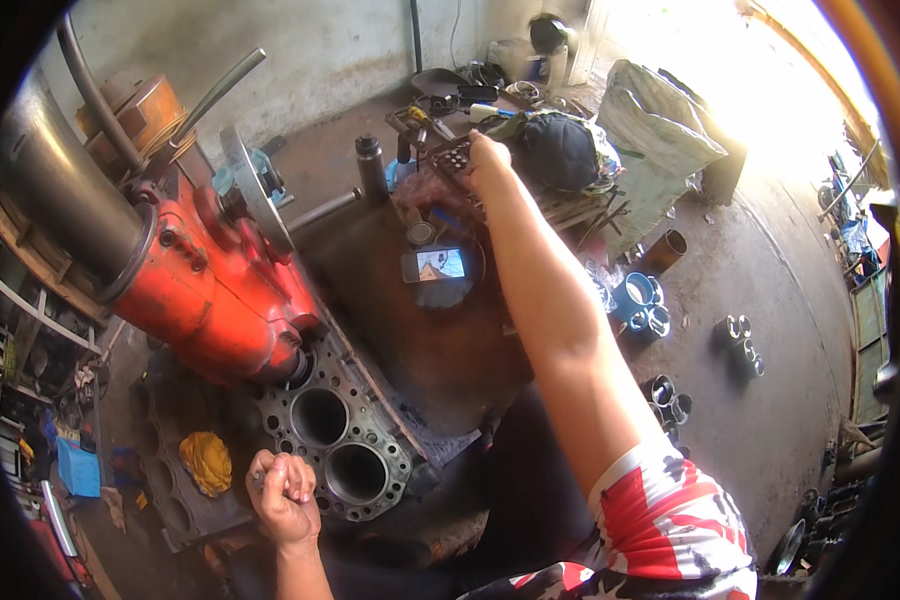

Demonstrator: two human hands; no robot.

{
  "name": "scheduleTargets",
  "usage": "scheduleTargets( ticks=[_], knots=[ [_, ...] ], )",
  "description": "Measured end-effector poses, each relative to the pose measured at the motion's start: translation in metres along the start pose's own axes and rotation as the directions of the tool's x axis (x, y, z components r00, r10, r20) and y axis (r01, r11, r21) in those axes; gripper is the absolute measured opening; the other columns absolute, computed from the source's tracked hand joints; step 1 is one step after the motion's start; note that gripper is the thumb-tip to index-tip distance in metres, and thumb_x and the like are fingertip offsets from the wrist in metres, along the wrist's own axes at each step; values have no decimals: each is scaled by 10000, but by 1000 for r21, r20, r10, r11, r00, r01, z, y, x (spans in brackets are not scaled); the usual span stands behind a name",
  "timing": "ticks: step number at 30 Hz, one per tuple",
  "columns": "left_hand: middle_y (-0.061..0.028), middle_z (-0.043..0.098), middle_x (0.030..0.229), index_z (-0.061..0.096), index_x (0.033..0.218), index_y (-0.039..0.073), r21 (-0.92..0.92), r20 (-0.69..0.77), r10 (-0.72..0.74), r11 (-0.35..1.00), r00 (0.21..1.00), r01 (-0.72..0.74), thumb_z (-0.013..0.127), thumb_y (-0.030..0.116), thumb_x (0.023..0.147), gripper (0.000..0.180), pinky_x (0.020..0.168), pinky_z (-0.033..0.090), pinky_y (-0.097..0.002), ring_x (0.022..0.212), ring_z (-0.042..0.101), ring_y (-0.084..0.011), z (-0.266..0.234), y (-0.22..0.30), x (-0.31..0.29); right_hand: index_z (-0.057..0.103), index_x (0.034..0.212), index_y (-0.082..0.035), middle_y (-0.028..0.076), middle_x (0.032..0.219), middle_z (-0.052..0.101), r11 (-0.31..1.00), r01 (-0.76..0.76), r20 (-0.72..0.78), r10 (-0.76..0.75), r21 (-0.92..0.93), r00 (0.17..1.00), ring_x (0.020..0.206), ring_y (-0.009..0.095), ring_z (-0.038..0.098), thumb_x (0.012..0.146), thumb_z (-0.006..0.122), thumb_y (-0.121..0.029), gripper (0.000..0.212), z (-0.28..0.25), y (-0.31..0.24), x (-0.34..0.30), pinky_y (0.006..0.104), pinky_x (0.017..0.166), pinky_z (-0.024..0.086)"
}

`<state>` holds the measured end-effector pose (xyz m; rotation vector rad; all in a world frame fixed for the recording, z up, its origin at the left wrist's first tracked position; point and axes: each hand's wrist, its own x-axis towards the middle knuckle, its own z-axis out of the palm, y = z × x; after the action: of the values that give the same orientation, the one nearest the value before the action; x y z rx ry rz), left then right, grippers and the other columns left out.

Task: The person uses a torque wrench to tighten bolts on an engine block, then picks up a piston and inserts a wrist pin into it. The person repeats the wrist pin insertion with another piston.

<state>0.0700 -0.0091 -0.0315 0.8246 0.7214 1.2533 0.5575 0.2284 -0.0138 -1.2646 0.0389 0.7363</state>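
Note:
My left hand [287, 497] is closed, fingers curled in, beside the near end of a grey engine block [398, 452] with large round cylinder bores. A small bit seems to show at its fingers, too small to name. My right arm stretches far forward, and my right hand [488, 162] is at a dark holder with rows of small light round pieces [456, 158] on the cluttered bench. Its fingers are too small and partly hidden to read. A red machine [210, 290] with a thick metal column stands over the block's far bores.
A lit phone [435, 265] lies beyond the block. A dark flask [371, 168] stands farther back, left of a dark cap-like item [558, 150]. Blue cylindrical parts [638, 298] and metal rings sit on the floor at right. A yellow cloth [206, 462] lies at left.

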Motion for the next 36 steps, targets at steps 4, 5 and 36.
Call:
scheduleTargets(
  ticks=[4, 5, 36],
  knots=[
    [27, 345, 546, 343, 733, 138, 109, 79, 7, 994, 997, -16, 537, 124, 1005, 335, 465, 255, -245, 457, 295, -67, -3, -2, 2, 621, 896, -67, 62, 681, 487, 995, -39, -81, 31, -96, 996, 532, 161, 426, 912, 745, -230, 205, -17, -6, 32, 353, 466, 377],
    [28, 345, 546, 342, 731, 139, 124, 80, 14, 992, 997, -24, 539, 123, 1006, 338, 466, 255, -245, 458, 296, -67, -4, -3, 3, 625, 872, -59, 71, 687, 500, 967, 0, -52, -14, -256, 999, 543, 171, 447, 893, 718, -164, 142, -25, -9, 42, 356, 468, 386],
    [-153, 648, 985, 697, 1041, -15, 911, 394, -7, 139, 919, -389, 805, 115, 783, 309, 871, 528, -439, 967, 638, -348, 6, -66, 3, 605, 1298, 10, 189, 1340, 603, -77, 739, 714, -345, -669, 610, 1285, 375, 535, 828, 789, -273, 579, -289, 42, -346, 461, 1124, 387]
  ],
)
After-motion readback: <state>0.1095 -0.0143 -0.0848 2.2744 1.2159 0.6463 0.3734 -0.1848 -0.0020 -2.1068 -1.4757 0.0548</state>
